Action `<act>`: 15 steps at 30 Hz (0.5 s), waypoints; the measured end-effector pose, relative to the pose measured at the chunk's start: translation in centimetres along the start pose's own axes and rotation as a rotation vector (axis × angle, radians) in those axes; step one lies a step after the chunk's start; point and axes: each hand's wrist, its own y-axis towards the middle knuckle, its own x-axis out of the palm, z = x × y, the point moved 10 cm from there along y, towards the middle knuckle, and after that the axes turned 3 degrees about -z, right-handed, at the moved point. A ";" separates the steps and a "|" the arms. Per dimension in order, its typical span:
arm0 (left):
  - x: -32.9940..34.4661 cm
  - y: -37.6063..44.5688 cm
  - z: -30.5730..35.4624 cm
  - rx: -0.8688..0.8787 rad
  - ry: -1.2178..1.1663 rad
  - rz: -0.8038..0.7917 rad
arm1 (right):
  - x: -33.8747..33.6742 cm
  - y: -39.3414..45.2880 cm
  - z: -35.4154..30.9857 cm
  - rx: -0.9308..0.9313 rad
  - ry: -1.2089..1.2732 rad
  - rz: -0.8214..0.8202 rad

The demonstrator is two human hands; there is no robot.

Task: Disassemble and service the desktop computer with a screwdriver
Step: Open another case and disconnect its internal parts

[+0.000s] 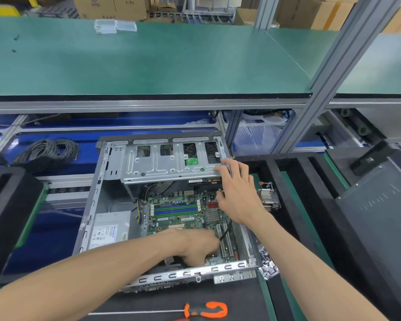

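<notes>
The desktop computer case (95, 205) lies open on a black mat, with the green motherboard (178, 218) exposed. My left hand (195, 246) reaches into the case over the board's near edge with fingers curled down. Its thumb and forefinger appear to pinch a black cable (226, 230) beside the white expansion slots. My right hand (236, 193) rests with spread, straight fingers on the right end of the metal drive cage (162, 165), thumb pointing down toward the board. The screwdriver (206, 310), with an orange and black handle, lies untouched on the mat in front of the case.
A power supply (109, 228) sits in the case's left side. A heatsink with fan (270, 198) lies just right of the case. A dark side panel (380, 223) lies far right. A coil of black cable (49, 154) lies at back left, under a green shelf (148, 61).
</notes>
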 end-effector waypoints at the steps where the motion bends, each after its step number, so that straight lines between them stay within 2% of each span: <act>1: 0.1 -0.2 -0.2 -0.002 -0.002 0.018 | 0.0 0.0 0.0 0.001 0.000 -0.002; 15: -0.5 -0.7 0.4 -0.011 0.040 -0.031 | 0.1 0.1 0.1 0.000 0.027 0.003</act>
